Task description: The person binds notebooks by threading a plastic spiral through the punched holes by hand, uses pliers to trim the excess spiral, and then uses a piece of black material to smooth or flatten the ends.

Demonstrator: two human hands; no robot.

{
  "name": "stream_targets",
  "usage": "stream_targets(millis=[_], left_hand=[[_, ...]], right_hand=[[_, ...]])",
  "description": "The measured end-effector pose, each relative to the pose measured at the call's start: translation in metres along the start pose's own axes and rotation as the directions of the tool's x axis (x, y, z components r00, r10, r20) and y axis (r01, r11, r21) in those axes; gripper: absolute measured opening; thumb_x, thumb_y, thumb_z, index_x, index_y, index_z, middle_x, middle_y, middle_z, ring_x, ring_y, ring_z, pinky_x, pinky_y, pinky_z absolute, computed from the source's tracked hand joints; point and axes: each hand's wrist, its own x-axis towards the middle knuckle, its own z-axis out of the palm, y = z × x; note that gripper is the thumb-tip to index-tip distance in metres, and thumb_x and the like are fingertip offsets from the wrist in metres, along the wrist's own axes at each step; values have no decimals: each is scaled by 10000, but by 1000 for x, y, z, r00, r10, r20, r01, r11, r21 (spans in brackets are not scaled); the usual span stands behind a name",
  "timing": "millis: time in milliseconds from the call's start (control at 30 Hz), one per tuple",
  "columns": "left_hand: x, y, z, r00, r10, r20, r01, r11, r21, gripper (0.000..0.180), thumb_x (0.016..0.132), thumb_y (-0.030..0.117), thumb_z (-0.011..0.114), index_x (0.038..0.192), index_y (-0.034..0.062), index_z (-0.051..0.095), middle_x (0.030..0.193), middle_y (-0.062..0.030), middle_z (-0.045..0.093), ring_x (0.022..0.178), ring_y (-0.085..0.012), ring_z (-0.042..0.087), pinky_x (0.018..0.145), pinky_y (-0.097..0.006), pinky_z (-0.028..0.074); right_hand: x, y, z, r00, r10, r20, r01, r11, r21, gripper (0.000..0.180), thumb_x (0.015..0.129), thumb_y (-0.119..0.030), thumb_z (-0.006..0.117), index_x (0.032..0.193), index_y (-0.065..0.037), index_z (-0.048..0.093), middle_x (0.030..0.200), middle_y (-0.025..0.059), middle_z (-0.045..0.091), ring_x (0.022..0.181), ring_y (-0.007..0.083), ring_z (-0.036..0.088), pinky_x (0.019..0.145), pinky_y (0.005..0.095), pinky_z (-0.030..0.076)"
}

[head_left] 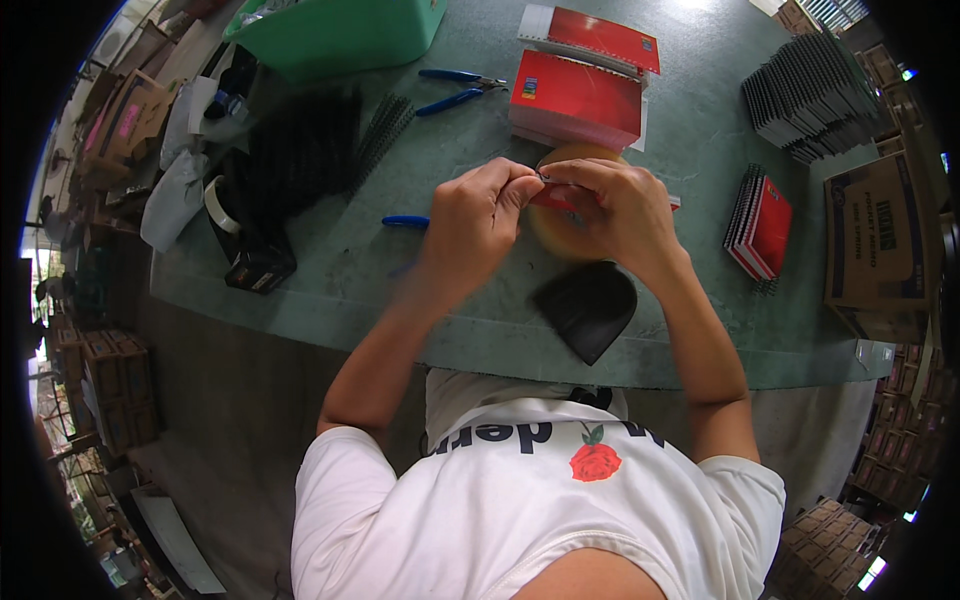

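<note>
My left hand and my right hand meet above the middle of the table, their fingertips pinched close together. Between the fingertips is a tiny dark piece, too small to make out. A red notebook lies mostly hidden under my right hand, whose fingers are closed on it. Beneath that hand shows a round tan disc. A blue handle sticks out beside my left hand. Just nearer to me lies a black, rounded, flat piece.
Red notebooks are piled beyond my hands, with blue-handled pliers to their left. Black wire coils and a tape dispenser lie left, near a green bin. Bound notebooks and a cardboard box stand right.
</note>
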Motion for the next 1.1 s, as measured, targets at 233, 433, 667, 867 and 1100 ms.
stream_targets(millis=[233, 433, 667, 867, 1100], left_hand=[[1, -6, -3, 991, 131, -10, -129, 984, 125, 137, 864, 137, 621, 864, 1, 638, 733, -95, 625, 576, -159, 574, 528, -283, 446], [15, -11, -10, 997, 37, 74, -47, 990, 134, 173, 873, 184, 610, 918, 17, 621, 780, -91, 627, 620, -133, 566, 533, -262, 444], [22, -9, -19, 977, 182, 115, -200, 963, 179, 218, 861, 192, 608, 977, 8, 598, 804, -99, 621, 709, -181, 579, 649, -310, 455], [7, -6, -7, 855, 517, 37, -431, 670, 605, 241, 833, 247, 636, 959, 43, 615, 811, -99, 573, 706, -240, 549, 636, -363, 456], [-71, -21, 83, 873, 299, 384, -408, 880, 242, 396, 820, 190, 612, 1162, 18, 510, 941, -208, 512, 828, -352, 562, 749, -412, 488]], right_hand=[[4, -2, -2, 999, 32, 21, -32, 999, -1, 189, 725, -125, 642, 904, -141, 704, 819, 56, 682, 731, 266, 652, 646, 350, 510], [4, 0, 1, 993, -114, -14, 114, 992, -49, 184, 725, -114, 637, 907, -110, 664, 804, 48, 670, 798, 263, 643, 696, 364, 488], [6, -6, 11, 977, -157, -147, 136, 981, -141, 235, 720, -110, 646, 949, -110, 594, 851, 47, 656, 814, 243, 621, 697, 354, 449], [5, -1, 11, 992, -87, -93, 91, 995, 40, 213, 732, -90, 661, 922, -87, 565, 851, 53, 606, 846, 234, 606, 704, 371, 453], [1, 0, -8, 993, -111, -33, 104, 980, -171, 219, 748, -17, 657, 961, -47, 620, 859, 110, 628, 784, 263, 620, 686, 335, 504]])
